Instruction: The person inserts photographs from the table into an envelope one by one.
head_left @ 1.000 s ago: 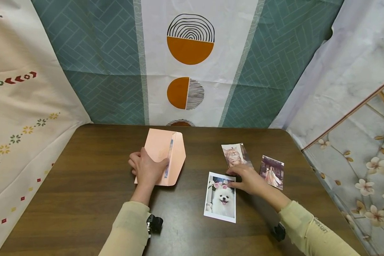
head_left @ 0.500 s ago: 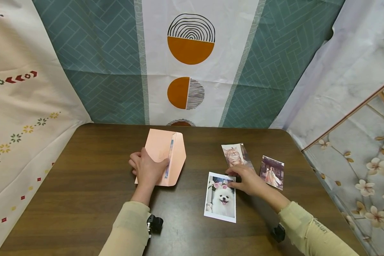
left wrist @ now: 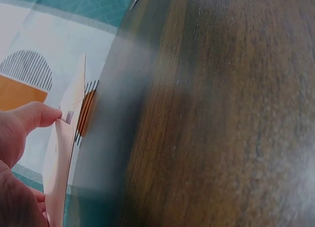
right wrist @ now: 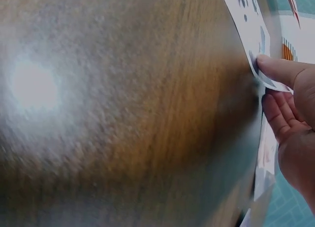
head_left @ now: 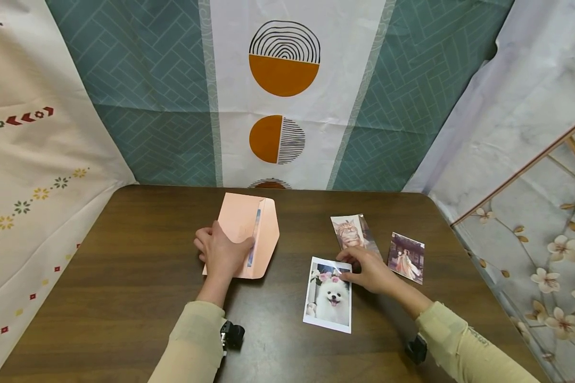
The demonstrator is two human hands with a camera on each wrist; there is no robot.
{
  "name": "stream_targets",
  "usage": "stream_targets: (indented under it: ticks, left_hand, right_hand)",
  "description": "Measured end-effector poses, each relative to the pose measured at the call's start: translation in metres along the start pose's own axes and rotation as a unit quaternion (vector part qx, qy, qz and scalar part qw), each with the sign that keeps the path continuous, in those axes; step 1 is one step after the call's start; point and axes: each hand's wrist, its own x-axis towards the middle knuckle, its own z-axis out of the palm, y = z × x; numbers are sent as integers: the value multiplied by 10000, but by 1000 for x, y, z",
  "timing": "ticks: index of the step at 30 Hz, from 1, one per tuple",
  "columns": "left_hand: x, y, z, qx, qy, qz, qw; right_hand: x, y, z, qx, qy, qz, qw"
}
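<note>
The fingers (right wrist: 281,113) of the right hand (head_left: 368,270) are closed under the edge of a glossy, white-bordered photo of a fluffy white dog (head_left: 333,300), thumb on top. It has just slid a touch leftward, which I take to mean the pinch has caught and the card now moves with the hand. That hand reaches in aslant from the right, its back upward. Just beyond its fingers lies a small ginger-cat photo (head_left: 348,233); to their right, near, a dark photo of a figure in a flowing dress (head_left: 406,258). Well to their left, the left hand (head_left: 224,252) stays clamped on a pale pink paper envelope (head_left: 239,213), thumb by its bluish slit (head_left: 256,223).
</note>
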Motion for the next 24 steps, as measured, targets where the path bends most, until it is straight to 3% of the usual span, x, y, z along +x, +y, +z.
stream_targets:
  ticks: [9, 16, 24]
  left_hand:
    - [0, 0, -1, 5, 17, 19, 10000]
    - [0, 0, -1, 9, -6, 44, 10000]
    - [-1, 0, 1, 28, -21, 116, 9999]
  right_hand:
    - [2, 4, 5, 880, 447, 530, 9937]
    - [12, 1, -4, 1442, 805, 990, 9813]
    - [27, -1, -15, 2168, 938, 1218, 9640]
